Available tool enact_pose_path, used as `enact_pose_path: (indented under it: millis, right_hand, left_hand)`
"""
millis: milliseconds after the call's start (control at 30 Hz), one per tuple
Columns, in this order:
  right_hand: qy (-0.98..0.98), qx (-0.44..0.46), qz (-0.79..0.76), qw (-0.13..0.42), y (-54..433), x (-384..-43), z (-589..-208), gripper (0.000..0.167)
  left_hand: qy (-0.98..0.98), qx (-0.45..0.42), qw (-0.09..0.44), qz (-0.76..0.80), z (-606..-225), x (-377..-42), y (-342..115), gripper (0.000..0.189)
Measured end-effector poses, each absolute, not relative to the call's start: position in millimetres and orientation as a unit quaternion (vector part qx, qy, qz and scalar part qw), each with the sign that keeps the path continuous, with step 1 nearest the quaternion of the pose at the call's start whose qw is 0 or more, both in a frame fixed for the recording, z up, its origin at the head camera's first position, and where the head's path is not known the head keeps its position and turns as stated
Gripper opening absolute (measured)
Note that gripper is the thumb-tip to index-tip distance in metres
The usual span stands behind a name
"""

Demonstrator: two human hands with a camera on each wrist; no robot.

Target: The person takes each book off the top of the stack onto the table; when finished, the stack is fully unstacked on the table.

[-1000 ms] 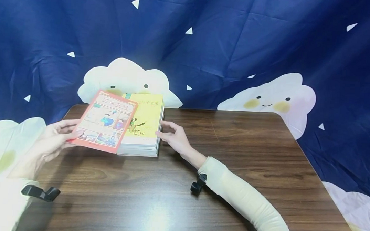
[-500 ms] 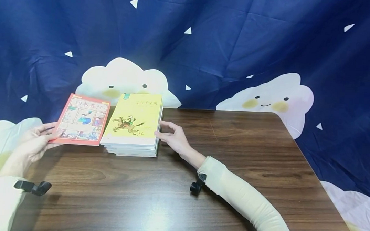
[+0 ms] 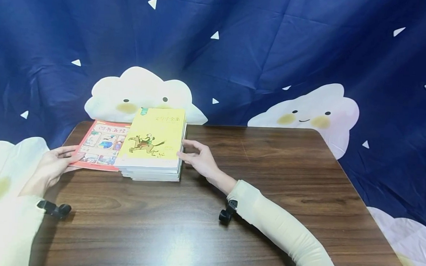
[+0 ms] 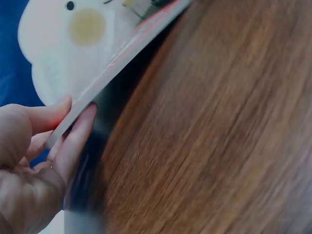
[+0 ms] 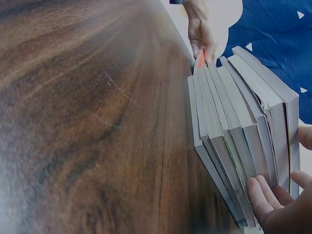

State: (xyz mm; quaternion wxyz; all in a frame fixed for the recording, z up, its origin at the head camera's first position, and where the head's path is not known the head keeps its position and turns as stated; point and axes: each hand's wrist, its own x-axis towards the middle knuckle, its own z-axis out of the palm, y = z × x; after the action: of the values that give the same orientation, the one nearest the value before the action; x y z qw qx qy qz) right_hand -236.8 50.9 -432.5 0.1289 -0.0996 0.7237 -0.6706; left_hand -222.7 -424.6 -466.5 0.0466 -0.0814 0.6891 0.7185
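My left hand point(image 3: 54, 163) pinches the left edge of a red-covered book point(image 3: 100, 144), thumb on top and fingers beneath. In the left wrist view the book appears edge-on, with a dark gap between it and the table. Its right edge is hidden by a stack of books point(image 5: 243, 122), topped by a yellow book point(image 3: 155, 136) with a horse-and-rider drawing. Against the right side of that stack rests my right hand point(image 3: 201, 160). Seen from the right wrist, its fingertips point(image 5: 261, 190) touch the books' sides. Whether the red book touches the stack I cannot tell.
The books stand on a brown wood-grain table point(image 3: 268, 183), near its far left corner. Behind hangs a dark blue curtain point(image 3: 237, 70) printed with smiling clouds and white triangles. A black wrist camera point(image 3: 227, 213) sits on the right sleeve.
The red book has gone from overlapping the yellow book, leftward off it, then down and back right beside the stack, still in my left hand. My right hand stays in place.
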Motion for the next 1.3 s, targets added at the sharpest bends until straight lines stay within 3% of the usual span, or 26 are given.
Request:
enact_pose_path:
  millis: [67,233,567,1000,1300]
  right_hand:
    - [0.724,-0.101,-0.670,0.128,51,-237,-433,0.053]
    - [0.725,-0.105,-0.669,0.128,51,-238,-433,0.053]
    - [0.726,-0.105,-0.668,0.130,51,-238,-432,0.052]
    - [0.725,-0.104,-0.669,0.129,52,-239,-433,0.052]
    - [0.724,-0.103,-0.670,0.129,51,-238,-431,0.053]
  left_hand:
    - [0.756,-0.085,0.038,0.648,-464,-224,-424,0.024]
    - [0.901,-0.092,-0.004,0.423,-453,-223,-421,0.064]
    - [0.952,-0.098,-0.031,0.288,-414,-227,-390,0.057]
    - [0.884,-0.029,0.093,0.457,-386,-258,-300,0.074]
    - [0.874,-0.063,0.139,0.460,-388,-267,-272,0.082]
